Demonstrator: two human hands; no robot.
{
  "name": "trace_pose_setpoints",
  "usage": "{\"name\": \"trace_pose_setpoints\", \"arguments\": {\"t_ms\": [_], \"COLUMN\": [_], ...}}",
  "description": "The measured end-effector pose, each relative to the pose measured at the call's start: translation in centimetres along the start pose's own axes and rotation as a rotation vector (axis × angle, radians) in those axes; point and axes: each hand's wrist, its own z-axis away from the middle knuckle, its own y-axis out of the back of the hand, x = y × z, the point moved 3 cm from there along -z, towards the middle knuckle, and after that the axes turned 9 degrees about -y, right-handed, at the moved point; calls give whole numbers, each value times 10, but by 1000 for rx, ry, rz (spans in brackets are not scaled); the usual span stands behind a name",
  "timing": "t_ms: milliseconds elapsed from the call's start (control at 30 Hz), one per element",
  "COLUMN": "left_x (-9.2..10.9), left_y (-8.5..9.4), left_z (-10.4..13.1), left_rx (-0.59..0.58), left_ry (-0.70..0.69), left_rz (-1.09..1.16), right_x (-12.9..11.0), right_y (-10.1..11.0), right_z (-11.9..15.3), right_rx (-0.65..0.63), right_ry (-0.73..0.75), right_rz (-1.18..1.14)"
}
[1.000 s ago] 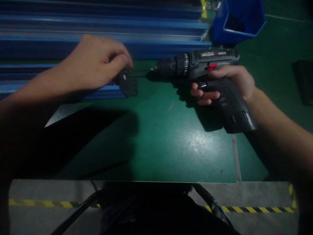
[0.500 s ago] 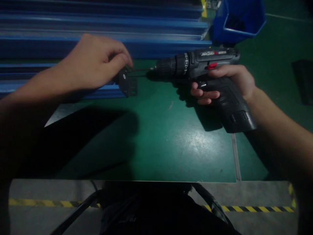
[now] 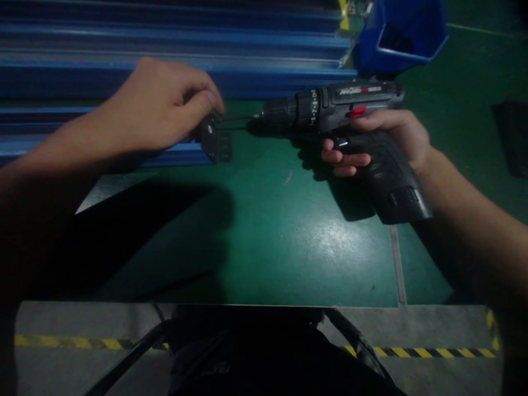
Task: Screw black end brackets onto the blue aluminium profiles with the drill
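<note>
My right hand [image 3: 383, 137] is wrapped round the grip of a black cordless drill [image 3: 355, 102] with a red switch, held level and pointing left. From its chuck a long thin bit [image 3: 239, 117] runs to a black end piece [image 3: 209, 142] at the end of a blue metal profile [image 3: 177, 157]. My left hand [image 3: 173, 104] is closed over that end, thumb and forefinger pressed close to the bit's tip. The fingers hide where the tip meets the piece, and the exact hold cannot be seen.
Several long blue profiles [image 3: 247, 52] lie along the back of the green table [image 3: 264, 231]. A blue bin [image 3: 371, 44] stands at the back right. A dark object [image 3: 511, 137] lies at the far right. The table's front edge runs just before my body.
</note>
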Motion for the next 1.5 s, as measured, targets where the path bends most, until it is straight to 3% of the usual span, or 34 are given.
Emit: {"name": "trace_pose_setpoints", "arguments": {"t_ms": [433,633,933,1233,1500], "left_x": [3,2,1,0,-3], "left_y": [1,2,0,0,-1], "left_z": [-1,0,-2,-1,-2], "left_rx": [21,-25,20,-9,-13], "left_ry": [-43,28,-55,-1,-1], "left_rz": [-24,-16,-17,-30,-2], "right_x": [0,0,0,1,0], "right_y": [-4,-3,-1,2,1], "right_z": [1,0,0,0,0], "right_rx": [3,-8,-58,-155,-167], "right_ry": [1,8,-9,-2,-11], "right_rz": [19,3,-3,-26,5]}}
